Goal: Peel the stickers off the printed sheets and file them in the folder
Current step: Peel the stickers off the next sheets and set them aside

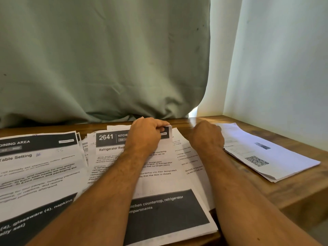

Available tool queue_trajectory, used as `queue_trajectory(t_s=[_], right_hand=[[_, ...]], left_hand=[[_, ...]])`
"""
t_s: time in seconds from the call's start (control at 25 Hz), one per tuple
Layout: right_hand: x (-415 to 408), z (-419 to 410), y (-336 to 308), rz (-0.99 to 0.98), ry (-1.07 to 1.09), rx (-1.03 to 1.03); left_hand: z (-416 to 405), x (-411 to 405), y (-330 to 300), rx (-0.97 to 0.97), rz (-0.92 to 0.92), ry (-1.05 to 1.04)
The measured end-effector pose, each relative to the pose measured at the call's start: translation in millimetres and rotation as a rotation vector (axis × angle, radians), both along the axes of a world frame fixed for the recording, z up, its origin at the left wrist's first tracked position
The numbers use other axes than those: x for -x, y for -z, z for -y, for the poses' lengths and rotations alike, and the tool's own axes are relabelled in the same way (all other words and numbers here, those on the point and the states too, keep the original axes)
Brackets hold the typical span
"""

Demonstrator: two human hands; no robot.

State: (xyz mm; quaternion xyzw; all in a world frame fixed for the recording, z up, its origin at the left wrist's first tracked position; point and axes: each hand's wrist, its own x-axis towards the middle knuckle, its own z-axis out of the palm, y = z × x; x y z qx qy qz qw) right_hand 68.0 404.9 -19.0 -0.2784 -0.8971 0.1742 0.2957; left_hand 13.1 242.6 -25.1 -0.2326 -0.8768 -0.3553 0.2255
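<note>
Green curtain (99,59) hung behind a wooden desk (292,189) set against a pale wall (284,59). Printed sheets covered most of the desk: a "Dining Area / Table Setting" sheet (35,167) at left, the "2641 Kitchen" sheet (159,181) in the middle on top of a loose pile, and a separate folded stack with a QR code (266,153) at right. No folder was clearly identifiable in view; the right stack might have been it, couldn't tell.

Left hand (144,137) was pinching the top right corner of the 2641 sheet, where a small label (163,133) sat in the dark header band; the corner was curled up off the pile. Right hand (206,137) lay just beside it on the sheet's right edge, fingers curled under; whether it gripped anything wasn't visible.

Judged step: starting a sticker peel at that corner. To do it well:
- pin the sheet flat with the right hand near the label so the paper doesn't lift with it
- work a nail under one sticker corner only, not the page edge
- pull low and slow, back along the surface, to avoid tearing the print
- keep the pile below from sliding
</note>
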Motion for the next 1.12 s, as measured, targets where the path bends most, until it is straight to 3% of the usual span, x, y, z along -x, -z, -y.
queue_trajectory(t_s=[0.12, 0.44, 0.52, 0.72, 0.84, 1.0, 1.12], right_hand=[[-4.3, -4.4, 2.8, 0.182, 0.047, 0.033], [0.8, -10.3, 5.4, 0.214, 0.019, -0.014], [2.3, -9.0, 3.5, 0.142, -0.03, -0.005], [-2.1, 6.8, -4.5, -0.294, -0.304, 0.129], [-5.3, 15.5, -7.7, -0.47, -0.46, 0.216], [-9.2, 19.4, -7.6, -0.458, -0.639, 0.301], [-10.4, 18.5, -6.8, -0.402, -0.616, 0.262]], left_hand=[[0.2, -6.8, -1.7, 0.022, -0.003, 0.012], [1.0, -15.3, -7.9, 0.041, 0.06, 0.015], [0.8, -15.3, -7.7, 0.05, 0.065, 0.005], [2.8, -15.2, -6.4, -0.032, 0.018, 0.025], [1.8, -15.5, -6.6, 0.022, -0.01, -0.008], [0.6, -14.0, -6.7, -0.04, 0.003, 0.026], [1.9, -12.3, -6.8, -0.104, 0.001, 0.039]])
